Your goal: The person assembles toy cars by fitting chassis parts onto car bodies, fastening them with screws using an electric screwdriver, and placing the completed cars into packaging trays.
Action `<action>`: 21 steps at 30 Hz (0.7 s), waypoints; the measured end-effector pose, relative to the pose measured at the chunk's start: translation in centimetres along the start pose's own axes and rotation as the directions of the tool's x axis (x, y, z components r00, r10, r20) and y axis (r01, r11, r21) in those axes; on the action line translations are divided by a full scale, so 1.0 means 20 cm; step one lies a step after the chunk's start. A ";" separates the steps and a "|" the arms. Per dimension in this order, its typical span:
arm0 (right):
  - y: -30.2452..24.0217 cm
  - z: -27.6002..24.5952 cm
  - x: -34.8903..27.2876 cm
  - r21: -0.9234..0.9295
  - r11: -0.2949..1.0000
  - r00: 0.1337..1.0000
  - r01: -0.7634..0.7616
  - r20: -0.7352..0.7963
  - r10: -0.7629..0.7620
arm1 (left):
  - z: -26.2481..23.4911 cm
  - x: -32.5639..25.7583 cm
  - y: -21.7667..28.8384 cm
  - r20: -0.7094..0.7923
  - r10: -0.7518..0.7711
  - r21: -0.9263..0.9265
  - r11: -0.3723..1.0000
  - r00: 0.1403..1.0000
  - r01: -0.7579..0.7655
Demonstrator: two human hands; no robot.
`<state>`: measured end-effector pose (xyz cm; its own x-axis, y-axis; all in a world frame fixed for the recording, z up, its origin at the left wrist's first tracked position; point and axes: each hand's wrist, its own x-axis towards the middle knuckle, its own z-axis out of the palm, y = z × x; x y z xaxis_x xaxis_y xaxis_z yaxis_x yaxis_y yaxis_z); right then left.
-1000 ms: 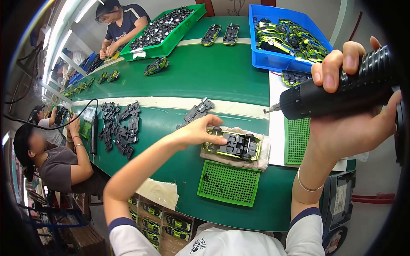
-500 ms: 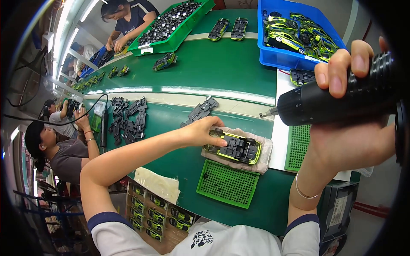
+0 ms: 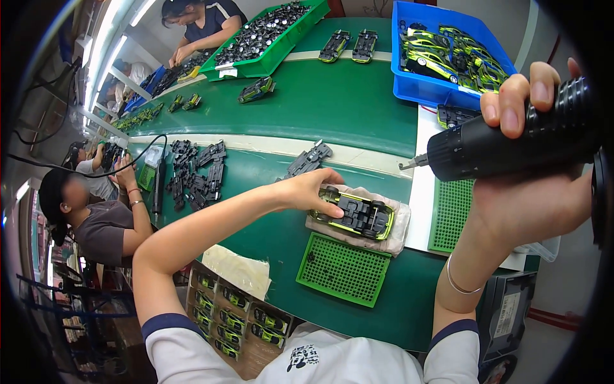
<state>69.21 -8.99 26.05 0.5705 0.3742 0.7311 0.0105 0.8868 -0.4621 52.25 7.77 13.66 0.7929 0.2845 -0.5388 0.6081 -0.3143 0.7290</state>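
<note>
An upturned toy car [image 3: 355, 214] lies on the pale cloth [image 3: 400, 229], one end pinched by the left hand [image 3: 311, 192]. It looks light and stiff, best held by its sides. Right of the cloth, the right hand [image 3: 521, 206] grips a screwdriver [image 3: 464, 153].

Upturned yellow-green toy car [image 3: 356, 214]
</note>
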 end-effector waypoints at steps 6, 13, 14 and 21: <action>0.01 0.00 -0.02 -0.017 0.999 0.999 0.036 0.014 -0.036 | 0.03 -0.11 -0.09 -0.032 0.385 -0.019 0.923 0.923 -0.385; 0.02 0.01 -0.02 -0.027 0.999 0.998 0.042 0.039 -0.041 | 0.06 -0.08 -0.15 -0.152 0.508 0.129 0.861 0.848 -0.493; 0.03 0.02 -0.03 -0.031 0.999 0.998 0.045 0.042 -0.044 | 0.05 -0.08 -0.16 -0.155 0.515 0.128 0.857 0.843 -0.499; 0.04 0.03 -0.02 -0.069 0.998 1.000 -0.004 0.014 0.005 | -0.06 0.01 -0.32 -0.689 0.583 0.540 0.809 0.431 -0.230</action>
<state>68.52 -8.27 25.79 0.5593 0.3821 0.7356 0.0650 0.8645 -0.4985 48.46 10.87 9.45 0.6697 0.5635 0.4836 0.3302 -0.8093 0.4857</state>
